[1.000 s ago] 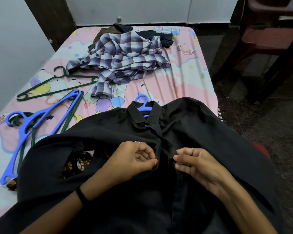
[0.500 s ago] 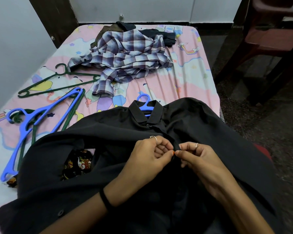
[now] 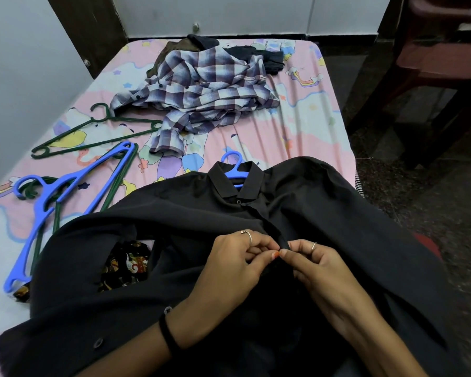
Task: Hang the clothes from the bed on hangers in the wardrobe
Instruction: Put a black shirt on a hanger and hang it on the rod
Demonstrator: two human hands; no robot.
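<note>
black shirt (image 3: 324, 213) pinched between both hands' fingers (image 3: 264, 244)

No readable text is showing anywhere. The bedsheet (image 3: 305, 126) is showing only cartoon pictures, no letters or numbers.

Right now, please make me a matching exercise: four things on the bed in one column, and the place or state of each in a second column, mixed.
Things:
1. black shirt
2. plaid shirt
3. green hanger
4. hands (left, right)

Places or states:
A. crumpled at the far end of the bed
B. pinching the shirt front at its buttons
C. lying bare on the sheet near the wall
D. already on a blue hanger

Pairs: 1-D, 2-A, 3-C, 4-B
</note>
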